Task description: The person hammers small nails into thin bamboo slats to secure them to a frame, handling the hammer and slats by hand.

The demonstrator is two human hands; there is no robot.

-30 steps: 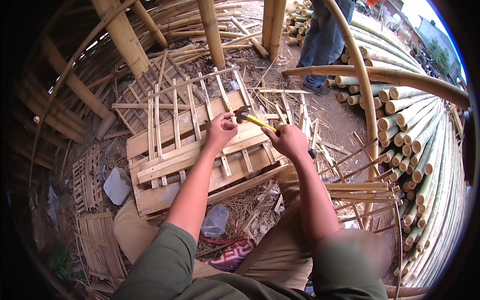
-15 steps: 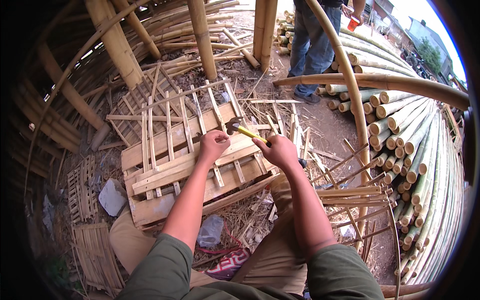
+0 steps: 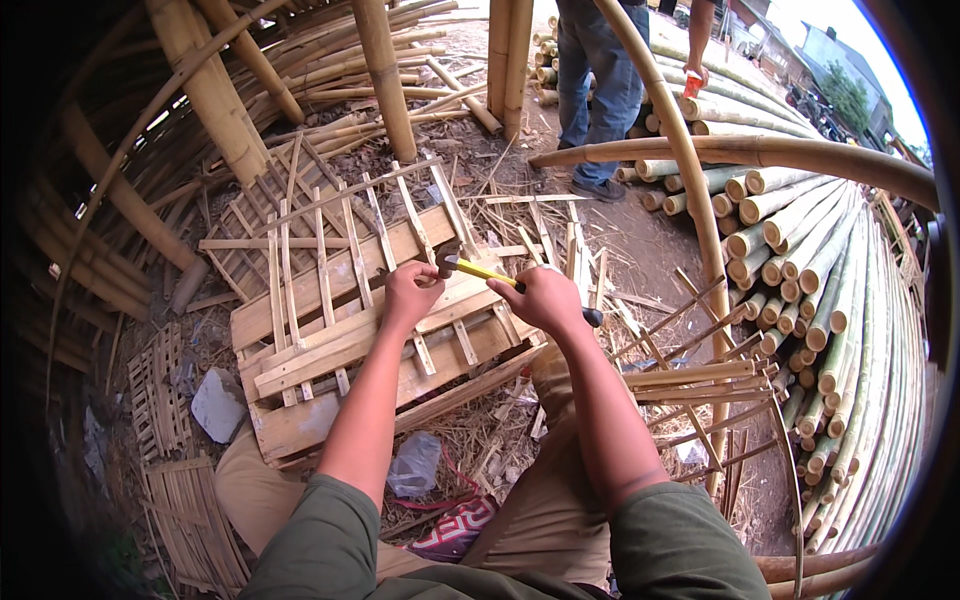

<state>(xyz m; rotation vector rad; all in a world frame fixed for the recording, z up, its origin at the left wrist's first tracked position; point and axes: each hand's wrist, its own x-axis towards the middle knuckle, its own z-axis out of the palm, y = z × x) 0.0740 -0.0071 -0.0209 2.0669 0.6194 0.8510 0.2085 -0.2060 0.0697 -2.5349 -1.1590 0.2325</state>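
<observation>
My right hand (image 3: 549, 300) is wrapped round the handle of a hammer (image 3: 490, 273), yellow and black with a dark head. The hammer's head lies right beside the fingertips of my left hand (image 3: 411, 296), over the slats. My left fingers are pinched together; anything between them is too small to make out. Under both hands is a bamboo slat frame (image 3: 330, 262), thin strips crossed by wider ones. It rests on a low wooden plank bench (image 3: 410, 385) in front of my knees.
A person in jeans (image 3: 603, 85) stands beyond, a red cup (image 3: 692, 85) in one hand. Cut bamboo poles (image 3: 800, 290) are stacked at right. A curved bamboo pole (image 3: 690, 180) rises close by my right. Slats (image 3: 700, 385), a pale block (image 3: 218, 405) and a plastic bag (image 3: 414, 466) lie around.
The hammer's head has come down closer to my left fingertips. The whole view has shifted slightly. The other person's hand with the red cup has lowered.
</observation>
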